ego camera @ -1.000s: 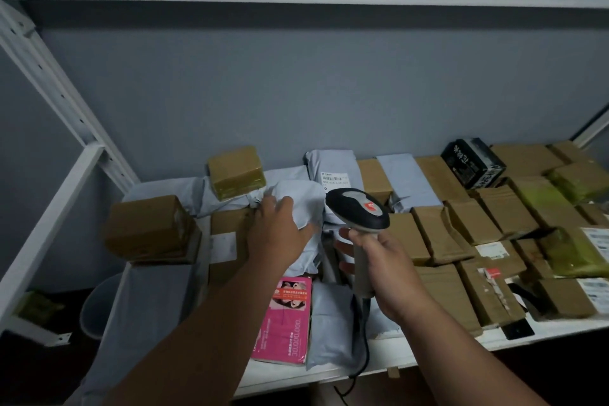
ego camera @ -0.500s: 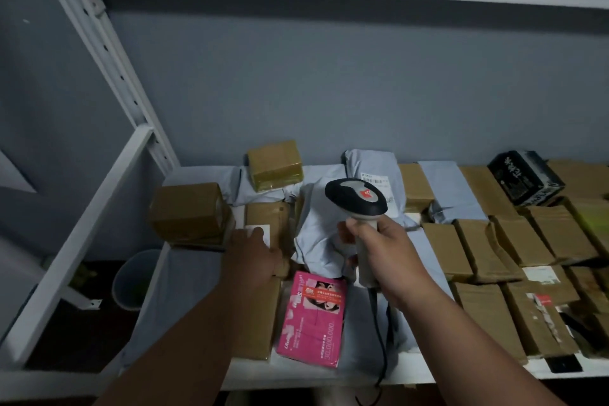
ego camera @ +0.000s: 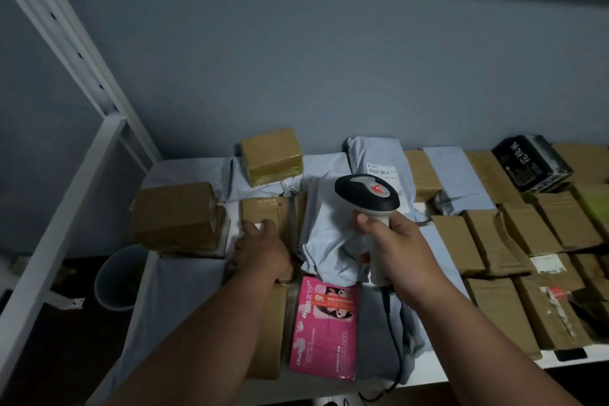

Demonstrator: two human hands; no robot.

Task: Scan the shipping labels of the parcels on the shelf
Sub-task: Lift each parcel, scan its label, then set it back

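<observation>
Left hand [ego camera: 263,254] has shifted from the grey mailer [ego camera: 329,224] to the brown box's label [ego camera: 255,227], fingers flat, holding nothing; right hand [ego camera: 395,254] still grips the scanner [ego camera: 367,196], next scan pending.

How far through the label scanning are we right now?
No finished scan shows in this view. In hand: the right hand grips the barcode scanner above the grey mailer bag, while the left hand touches a brown box at its white label. Left, by the look of it: the pink packet and the brown parcels to the right.
</observation>
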